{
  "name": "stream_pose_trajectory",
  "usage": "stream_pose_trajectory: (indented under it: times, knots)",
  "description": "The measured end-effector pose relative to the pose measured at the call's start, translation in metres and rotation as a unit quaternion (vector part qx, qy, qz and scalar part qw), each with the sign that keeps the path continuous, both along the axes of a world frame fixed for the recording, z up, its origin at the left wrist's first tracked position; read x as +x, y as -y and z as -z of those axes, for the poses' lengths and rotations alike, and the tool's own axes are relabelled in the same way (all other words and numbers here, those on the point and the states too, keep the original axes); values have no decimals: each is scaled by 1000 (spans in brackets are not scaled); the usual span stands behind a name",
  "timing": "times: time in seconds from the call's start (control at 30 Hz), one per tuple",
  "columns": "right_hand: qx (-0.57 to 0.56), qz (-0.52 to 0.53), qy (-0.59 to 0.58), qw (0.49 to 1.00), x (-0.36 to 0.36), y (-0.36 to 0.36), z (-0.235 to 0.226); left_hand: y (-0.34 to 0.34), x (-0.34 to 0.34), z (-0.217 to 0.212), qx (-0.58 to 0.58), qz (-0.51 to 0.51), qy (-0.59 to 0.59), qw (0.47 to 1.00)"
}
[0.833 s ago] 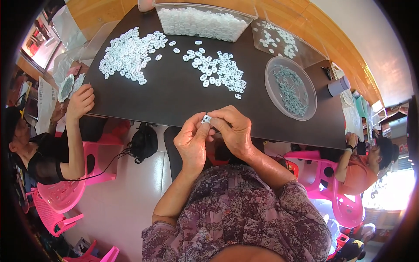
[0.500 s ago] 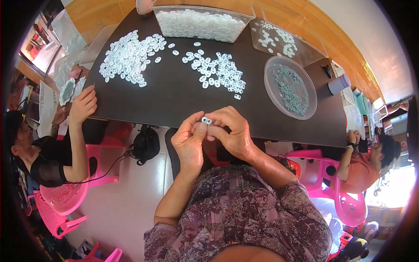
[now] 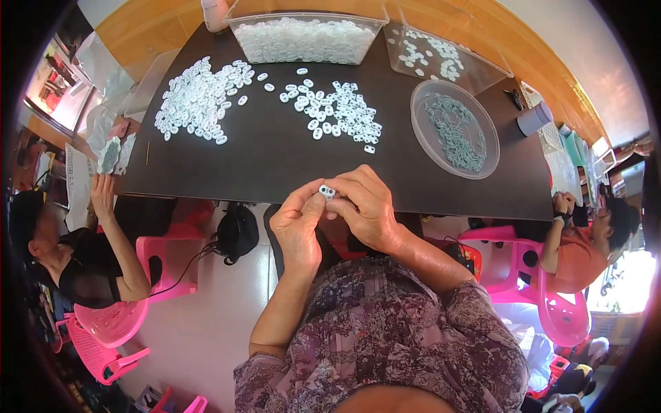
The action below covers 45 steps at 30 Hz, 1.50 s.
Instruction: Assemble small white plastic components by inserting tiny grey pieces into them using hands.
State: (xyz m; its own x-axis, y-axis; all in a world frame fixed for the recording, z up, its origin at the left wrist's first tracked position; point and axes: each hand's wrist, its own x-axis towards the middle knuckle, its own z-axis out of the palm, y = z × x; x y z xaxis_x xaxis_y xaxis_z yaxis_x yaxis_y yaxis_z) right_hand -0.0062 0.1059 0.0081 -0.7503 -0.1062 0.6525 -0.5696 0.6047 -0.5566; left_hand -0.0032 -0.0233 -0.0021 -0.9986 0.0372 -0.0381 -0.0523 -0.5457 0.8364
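My left hand [image 3: 297, 224] and my right hand [image 3: 368, 206] meet just over the near edge of the dark table [image 3: 275, 155]. Between their fingertips they pinch one small white plastic part [image 3: 326, 191] with two holes. Ahead of my hands lies a loose pile of the same white parts [image 3: 337, 113], and a bigger pile of white parts [image 3: 196, 100] spreads to the left. A round clear bowl [image 3: 454, 127] of small grey-green pieces stands to the right.
A clear bin [image 3: 303, 38] full of white parts and a clear tray [image 3: 441, 58] stand at the far edge. One person [image 3: 76, 255] sits at the left on a pink chair, another person [image 3: 585, 241] at the right. A black bag [image 3: 236, 233] lies under the table.
My hands have stayed together on the small white part, shifting slightly; the fingers have turned it a little. The person at the left has moved a hand nearer the table's corner.
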Motion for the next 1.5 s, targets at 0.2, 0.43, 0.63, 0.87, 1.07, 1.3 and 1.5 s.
stream_pose_trajectory:
  times: [0.2, 0.43, 0.63, 0.87, 1.07, 1.3, 1.5]
  knots:
    - [-17, -8, 16, 1000, 3, -2, 1, 3, 0, 5, -67, -16, -40, 997]
    - [-62, -21, 29, 997, 6, -2, -1, 6, 0, 2, -57, 2, -63, 996]
    - [-70, -30, 14, 997, 7, -2, -7, 3, 2, -1, -117, -10, -141, 983]
    - [-92, -37, 2, 995, 8, 4, -10, 1, -1, 10, -122, -53, -205, 970]
    - [-93, -41, -62, 993, 5, 7, 1, -7, 4, 14, -91, -88, -186, 974]
    - [-74, -38, -14, 996, 8, 10, -1, -7, 7, 15, -48, -92, -140, 985]
    - [-92, -32, -34, 995, 6, 13, 3, -9, 11, 16, -37, -92, -146, 984]
